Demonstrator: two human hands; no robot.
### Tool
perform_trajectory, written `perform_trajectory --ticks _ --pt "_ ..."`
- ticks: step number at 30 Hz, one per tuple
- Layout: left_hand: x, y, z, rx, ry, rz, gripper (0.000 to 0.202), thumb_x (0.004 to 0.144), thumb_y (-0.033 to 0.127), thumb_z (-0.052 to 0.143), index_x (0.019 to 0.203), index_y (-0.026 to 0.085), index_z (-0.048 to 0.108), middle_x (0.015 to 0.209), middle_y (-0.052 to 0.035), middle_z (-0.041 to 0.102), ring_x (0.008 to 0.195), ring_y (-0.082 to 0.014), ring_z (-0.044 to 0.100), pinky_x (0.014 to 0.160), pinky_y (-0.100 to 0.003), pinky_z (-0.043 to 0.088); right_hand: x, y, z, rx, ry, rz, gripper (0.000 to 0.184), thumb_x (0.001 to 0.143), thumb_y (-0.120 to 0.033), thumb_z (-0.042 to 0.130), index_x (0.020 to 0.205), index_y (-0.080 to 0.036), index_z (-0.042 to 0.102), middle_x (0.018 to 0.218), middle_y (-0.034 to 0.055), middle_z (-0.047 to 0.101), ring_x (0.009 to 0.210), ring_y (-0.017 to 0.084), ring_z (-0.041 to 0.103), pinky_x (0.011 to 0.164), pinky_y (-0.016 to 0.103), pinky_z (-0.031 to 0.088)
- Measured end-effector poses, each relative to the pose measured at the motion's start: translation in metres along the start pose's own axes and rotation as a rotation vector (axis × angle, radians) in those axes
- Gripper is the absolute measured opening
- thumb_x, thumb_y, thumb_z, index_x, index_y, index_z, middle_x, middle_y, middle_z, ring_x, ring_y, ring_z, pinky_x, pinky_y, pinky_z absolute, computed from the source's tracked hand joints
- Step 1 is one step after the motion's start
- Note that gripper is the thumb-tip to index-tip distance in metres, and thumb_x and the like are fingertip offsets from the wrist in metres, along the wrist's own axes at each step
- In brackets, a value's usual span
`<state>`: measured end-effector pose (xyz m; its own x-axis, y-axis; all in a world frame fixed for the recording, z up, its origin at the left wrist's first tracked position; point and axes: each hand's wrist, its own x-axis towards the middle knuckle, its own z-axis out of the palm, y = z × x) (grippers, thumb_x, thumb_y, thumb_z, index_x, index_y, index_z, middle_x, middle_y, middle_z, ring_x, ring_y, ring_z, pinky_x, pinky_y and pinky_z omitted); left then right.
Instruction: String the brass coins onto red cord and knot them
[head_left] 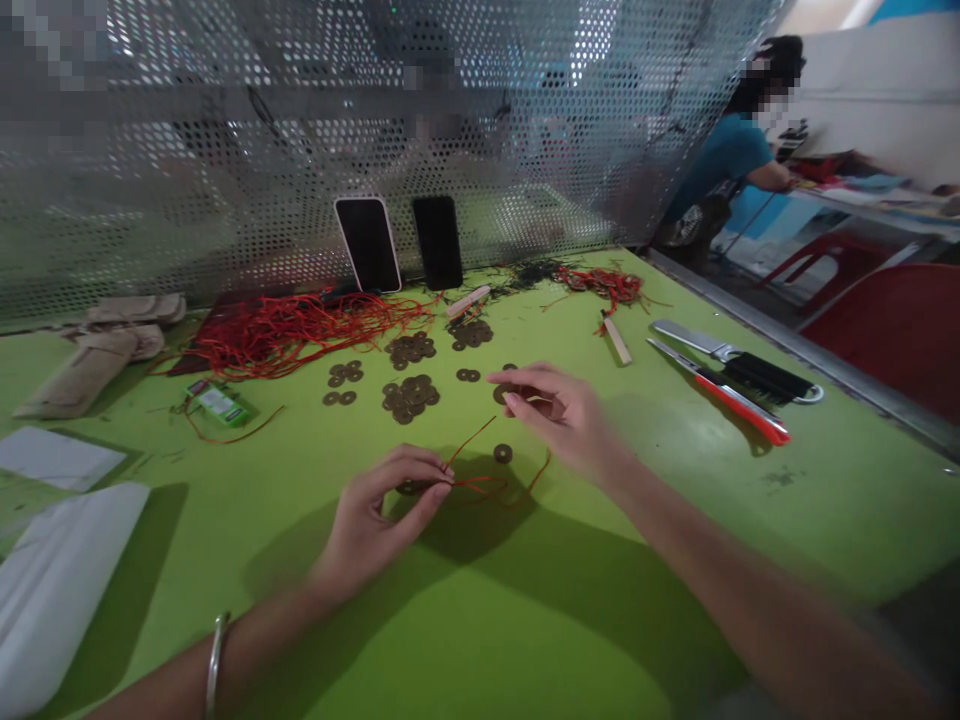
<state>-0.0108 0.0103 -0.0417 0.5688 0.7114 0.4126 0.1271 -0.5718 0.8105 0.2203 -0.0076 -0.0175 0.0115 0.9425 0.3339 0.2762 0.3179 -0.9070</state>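
Observation:
My left hand (394,495) is low in the middle, thumb and forefinger pinched on a thin red cord (480,487). One strand of cord sticks up to the right from the fingertips, and another loops over the table. Partly hidden behind the left fingers are dark round coins with holes (409,488). My right hand (559,408) reaches in from the right, its thumb and forefinger slightly apart around a holed coin (502,394); whether they touch it is unclear. A single holed coin (503,454) lies on the green table between the hands.
Several groups of holed coins (411,398) lie beyond my hands. Behind them are a tangle of red cords (277,335) and two upright phones (438,243) against a perforated metal panel (300,150). Scissors (720,390) with orange handles lie right. A person (724,165) sits farther off.

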Motion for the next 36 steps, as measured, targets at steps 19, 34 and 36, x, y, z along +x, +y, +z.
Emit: perform_trajectory --ticks 19,34,36 --pt "-0.001 0.001 0.000 -0.020 0.022 0.034 0.021 0.078 0.006 0.061 0.091 0.022 0.066 0.088 -0.0020 0.066 0.085 -0.0132 0.062 0.073 -0.026 0.055 0.000 -0.001 0.001 0.016 0.048 0.090 0.018 0.078 -0.018 0.062 0.096 -0.019 0.061 0.089 0.0031 0.066 0.080 0.012 0.064 0.076 0.028 0.056" --pt "-0.001 0.003 -0.001 -0.007 0.037 0.023 0.016 0.079 0.011 0.061 0.089 0.021 0.066 0.087 -0.0036 0.066 0.084 -0.0152 0.063 0.072 -0.029 0.055 0.000 -0.001 0.002 0.060 0.066 0.083 0.019 0.077 -0.019 0.063 0.095 -0.019 0.066 0.091 0.0044 0.068 0.081 0.013 0.065 0.071 0.027 0.058" --pt "-0.001 0.003 -0.001 -0.016 0.036 0.026 0.018 0.079 0.009 0.061 0.090 0.022 0.066 0.088 -0.0027 0.066 0.085 -0.0150 0.062 0.072 -0.029 0.055 0.000 -0.001 0.002 0.071 0.051 0.088 0.021 0.076 -0.018 0.064 0.097 -0.020 0.067 0.093 0.0042 0.068 0.081 0.012 0.065 0.072 0.026 0.058"
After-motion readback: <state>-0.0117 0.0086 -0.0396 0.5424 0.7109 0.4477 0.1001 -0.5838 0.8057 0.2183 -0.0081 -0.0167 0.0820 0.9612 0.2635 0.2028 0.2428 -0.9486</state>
